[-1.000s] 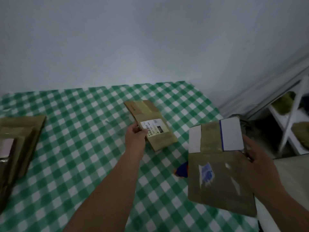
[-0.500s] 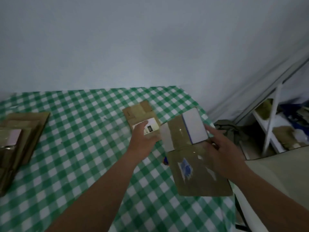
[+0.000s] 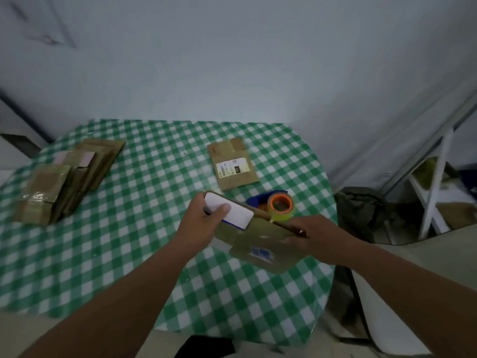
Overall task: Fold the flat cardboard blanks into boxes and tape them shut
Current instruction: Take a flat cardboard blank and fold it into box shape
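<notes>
Here the cardboard blank (image 3: pixel 260 244) hides part of the tape roll (image 3: pixel 280 207) near the counter's (image 3: pixel 154 228) right edge. Left hand (image 3: pixel 204 223) pinches its white-labelled flap; right hand (image 3: pixel 313 240) grips its right side. Another blank (image 3: pixel 232 164) lies toward the far edge, a blurred stack (image 3: pixel 67 177) far left.

Both hands forward, left hand (image 3: pixel 200 223) and right hand (image 3: pixel 313 239) gripping.

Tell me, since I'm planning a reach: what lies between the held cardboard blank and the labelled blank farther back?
In the head view, the tape roll stands between the held blank and the labelled blank.
</notes>
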